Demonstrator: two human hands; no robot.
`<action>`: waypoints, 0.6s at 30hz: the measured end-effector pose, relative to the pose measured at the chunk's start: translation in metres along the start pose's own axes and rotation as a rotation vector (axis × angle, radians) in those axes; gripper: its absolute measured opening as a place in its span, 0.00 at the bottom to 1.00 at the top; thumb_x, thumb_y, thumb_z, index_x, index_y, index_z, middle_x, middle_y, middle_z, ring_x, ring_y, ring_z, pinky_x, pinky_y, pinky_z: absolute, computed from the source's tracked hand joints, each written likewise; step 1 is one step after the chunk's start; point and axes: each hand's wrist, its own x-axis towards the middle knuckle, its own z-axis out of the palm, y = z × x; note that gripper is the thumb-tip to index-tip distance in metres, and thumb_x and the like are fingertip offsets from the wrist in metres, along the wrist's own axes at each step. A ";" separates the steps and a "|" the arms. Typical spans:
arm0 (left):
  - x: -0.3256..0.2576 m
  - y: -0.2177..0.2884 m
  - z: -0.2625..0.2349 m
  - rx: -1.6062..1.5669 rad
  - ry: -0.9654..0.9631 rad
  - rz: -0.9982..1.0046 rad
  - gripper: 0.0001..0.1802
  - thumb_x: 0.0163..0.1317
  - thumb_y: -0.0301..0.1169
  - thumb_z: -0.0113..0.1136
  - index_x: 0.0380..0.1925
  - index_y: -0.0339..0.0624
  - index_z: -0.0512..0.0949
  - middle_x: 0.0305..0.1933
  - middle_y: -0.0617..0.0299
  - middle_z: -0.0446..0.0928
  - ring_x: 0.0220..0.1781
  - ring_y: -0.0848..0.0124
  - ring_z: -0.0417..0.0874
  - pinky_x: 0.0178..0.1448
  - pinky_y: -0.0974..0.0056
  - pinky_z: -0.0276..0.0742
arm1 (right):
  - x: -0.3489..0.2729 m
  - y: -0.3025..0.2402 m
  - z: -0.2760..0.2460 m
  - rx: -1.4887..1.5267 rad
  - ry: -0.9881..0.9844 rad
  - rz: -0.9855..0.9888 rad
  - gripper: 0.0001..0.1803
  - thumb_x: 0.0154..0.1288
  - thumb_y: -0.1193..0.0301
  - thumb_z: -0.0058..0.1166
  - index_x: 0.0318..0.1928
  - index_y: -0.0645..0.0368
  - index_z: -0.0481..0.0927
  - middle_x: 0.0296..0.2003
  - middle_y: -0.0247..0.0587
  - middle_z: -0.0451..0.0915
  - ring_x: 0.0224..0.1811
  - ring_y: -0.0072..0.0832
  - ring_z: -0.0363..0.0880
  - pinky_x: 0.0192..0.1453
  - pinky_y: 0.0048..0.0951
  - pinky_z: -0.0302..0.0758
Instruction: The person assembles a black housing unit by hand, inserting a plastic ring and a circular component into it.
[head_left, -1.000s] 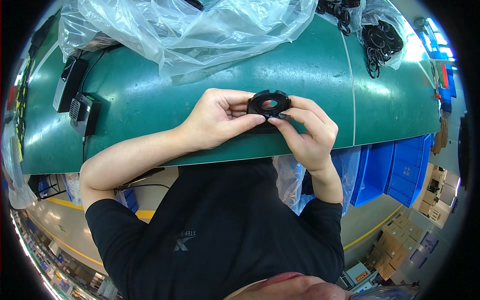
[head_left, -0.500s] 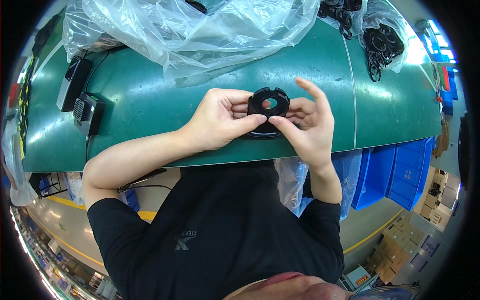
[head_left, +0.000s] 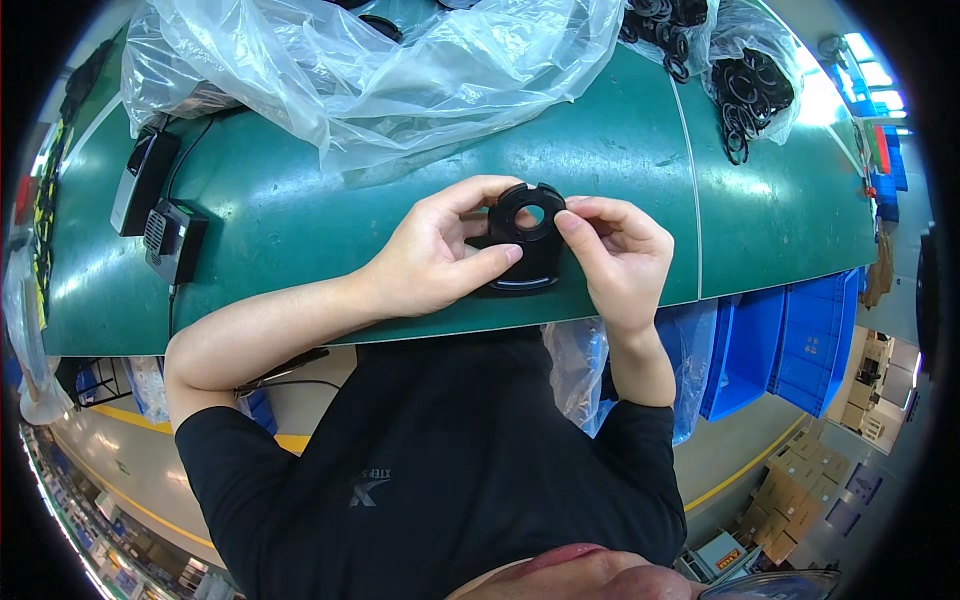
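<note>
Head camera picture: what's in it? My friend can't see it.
A person's left hand grips a black part with a round hole, while the right hand touches its right edge. Beyond it on the green table lies a crumpled clear plastic bag.

We look through 1 wide fisheye view, from the left of 2 side-by-side head-worn cameras. It faces down past the black shirt (head_left: 470,420), which fills the lower middle, onto the green table (head_left: 300,230) across the upper half. We see the left hand (head_left: 440,245) and right hand (head_left: 625,255) near mid-frame; straight edges bow toward the rim.
</note>
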 end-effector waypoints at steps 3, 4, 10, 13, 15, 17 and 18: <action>0.001 0.003 -0.001 0.040 -0.030 0.013 0.21 0.59 0.24 0.56 0.53 0.33 0.67 0.46 0.59 0.75 0.49 0.73 0.75 0.55 0.70 0.72 | 0.001 0.000 0.000 -0.100 0.010 -0.123 0.05 0.52 0.82 0.60 0.31 0.68 0.80 0.29 0.40 0.81 0.30 0.20 0.78 0.35 0.18 0.74; 0.001 0.004 -0.001 0.026 -0.001 -0.021 0.20 0.59 0.25 0.57 0.52 0.33 0.68 0.45 0.59 0.75 0.47 0.75 0.76 0.53 0.71 0.73 | 0.002 -0.003 0.000 -0.213 -0.013 -0.201 0.05 0.51 0.83 0.61 0.31 0.68 0.80 0.29 0.41 0.81 0.30 0.22 0.79 0.35 0.19 0.75; 0.003 0.006 -0.004 0.117 0.093 -0.110 0.15 0.59 0.29 0.58 0.45 0.33 0.76 0.38 0.61 0.79 0.37 0.80 0.77 0.42 0.74 0.74 | 0.002 0.001 0.005 -0.377 -0.111 -0.389 0.06 0.49 0.83 0.61 0.30 0.67 0.80 0.29 0.43 0.81 0.31 0.25 0.81 0.35 0.21 0.76; 0.001 0.014 -0.004 0.216 0.122 -0.095 0.12 0.59 0.28 0.58 0.41 0.33 0.79 0.36 0.60 0.80 0.37 0.79 0.78 0.41 0.74 0.74 | -0.004 -0.004 0.014 -0.254 -0.083 -0.225 0.06 0.51 0.83 0.60 0.33 0.68 0.80 0.30 0.42 0.81 0.32 0.23 0.80 0.35 0.21 0.76; -0.001 0.016 -0.004 0.300 0.129 -0.076 0.10 0.59 0.27 0.58 0.39 0.33 0.80 0.37 0.60 0.80 0.38 0.79 0.78 0.42 0.73 0.74 | -0.007 -0.006 0.015 -0.131 -0.043 -0.062 0.06 0.53 0.82 0.60 0.34 0.68 0.80 0.31 0.42 0.81 0.33 0.22 0.80 0.36 0.21 0.76; -0.003 0.015 -0.003 0.264 0.164 -0.072 0.09 0.58 0.27 0.59 0.36 0.33 0.81 0.35 0.60 0.81 0.36 0.80 0.77 0.40 0.74 0.73 | -0.008 -0.003 0.013 -0.003 -0.111 0.088 0.07 0.55 0.81 0.58 0.36 0.70 0.80 0.32 0.41 0.80 0.34 0.20 0.78 0.37 0.19 0.75; -0.004 0.014 -0.004 0.266 0.168 -0.072 0.09 0.58 0.27 0.59 0.36 0.33 0.81 0.35 0.60 0.81 0.36 0.80 0.77 0.40 0.74 0.73 | -0.006 -0.002 0.013 -0.001 -0.113 0.087 0.07 0.55 0.81 0.58 0.36 0.70 0.80 0.32 0.41 0.80 0.34 0.20 0.78 0.37 0.19 0.75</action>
